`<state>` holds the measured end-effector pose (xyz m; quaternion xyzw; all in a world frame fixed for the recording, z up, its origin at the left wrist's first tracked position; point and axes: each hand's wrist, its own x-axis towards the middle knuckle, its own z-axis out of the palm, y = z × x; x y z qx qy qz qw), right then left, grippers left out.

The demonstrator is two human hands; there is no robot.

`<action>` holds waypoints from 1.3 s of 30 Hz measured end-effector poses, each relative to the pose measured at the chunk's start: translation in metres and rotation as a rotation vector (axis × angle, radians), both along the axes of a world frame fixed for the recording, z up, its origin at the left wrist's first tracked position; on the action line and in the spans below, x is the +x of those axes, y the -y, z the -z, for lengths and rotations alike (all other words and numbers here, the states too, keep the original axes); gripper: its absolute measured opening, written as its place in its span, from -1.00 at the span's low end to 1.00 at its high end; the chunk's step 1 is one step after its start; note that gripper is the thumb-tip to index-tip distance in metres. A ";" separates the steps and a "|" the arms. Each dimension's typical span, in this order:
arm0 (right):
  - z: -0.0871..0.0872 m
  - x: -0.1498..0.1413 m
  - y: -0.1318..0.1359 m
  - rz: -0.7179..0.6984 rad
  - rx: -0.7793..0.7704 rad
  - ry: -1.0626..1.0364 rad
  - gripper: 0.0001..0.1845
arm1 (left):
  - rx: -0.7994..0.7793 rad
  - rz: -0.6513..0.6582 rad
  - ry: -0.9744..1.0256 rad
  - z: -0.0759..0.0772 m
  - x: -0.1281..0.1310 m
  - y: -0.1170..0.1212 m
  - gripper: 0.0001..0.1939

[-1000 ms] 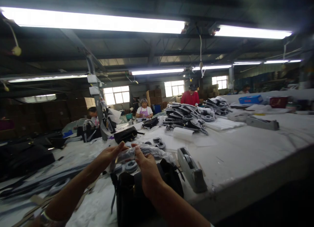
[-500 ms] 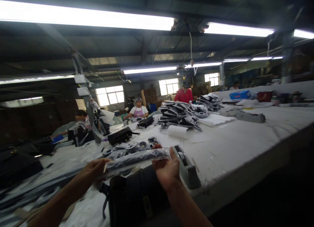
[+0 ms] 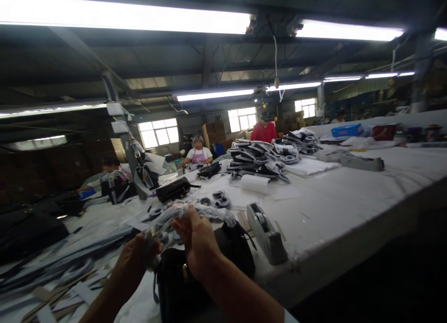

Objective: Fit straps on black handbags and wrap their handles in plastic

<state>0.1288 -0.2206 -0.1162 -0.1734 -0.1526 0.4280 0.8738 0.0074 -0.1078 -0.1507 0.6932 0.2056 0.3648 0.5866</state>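
Between my hands is a strap in clear plastic wrap (image 3: 213, 212), bent in an arch over a black bag (image 3: 178, 285). My left hand (image 3: 134, 257) is closed round its left end, where the plastic bunches up. With thumb and fingers my right hand (image 3: 195, 237) pinches the strap near its middle, and the free end hangs off to the right above the bag. A gold-coloured metal fitting shows on the bag's front, and my right forearm hides part of the bag. Just right of the bag, a grey tape dispenser (image 3: 267, 234) stands on the white table.
Coiled straps (image 3: 220, 199) lie behind my hands, with a black bag (image 3: 172, 188) beyond them. A heap of wrapped straps (image 3: 256, 160) and a second tape dispenser (image 3: 363, 162) are farther back. Long dark strips (image 3: 70, 253) cover the left. Several people work across the table.
My right hand has slid left along the wrapped strap, toward my left hand. The strap has gone from stretched straight to bent, and more of the bag's right side shows.
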 end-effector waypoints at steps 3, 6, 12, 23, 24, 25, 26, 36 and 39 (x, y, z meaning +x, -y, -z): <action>-0.017 0.000 0.006 -0.113 0.006 0.112 -0.70 | 0.050 0.030 0.028 -0.002 0.008 0.006 -0.37; -0.028 0.021 0.014 -0.091 -0.056 0.148 -0.74 | 0.162 0.087 -0.061 0.006 0.008 0.003 -0.44; -0.032 0.071 0.015 0.006 -0.158 0.177 -0.74 | 0.302 0.107 -0.149 0.015 0.005 -0.005 -0.54; 0.010 0.134 0.073 0.166 -0.711 1.231 -0.37 | 0.266 -0.030 -0.209 0.004 -0.001 -0.007 -0.51; 0.012 0.136 0.080 0.310 -0.737 1.296 -0.39 | 0.264 -0.051 -0.208 0.006 0.000 -0.007 -0.54; 0.015 0.137 0.084 0.487 -0.768 1.396 -0.44 | 0.254 -0.069 -0.192 0.008 0.002 -0.007 -0.55; 0.017 0.137 0.086 0.669 -0.803 1.512 -0.50 | 0.242 -0.082 -0.166 0.010 0.004 -0.007 -0.54; 0.014 0.175 0.033 0.696 -1.080 1.982 -0.80 | 0.057 -0.127 0.064 0.007 0.022 -0.010 -0.62; -0.001 0.188 0.009 0.755 -1.045 1.934 -0.81 | 0.051 -0.176 0.100 -0.001 0.029 0.000 -0.60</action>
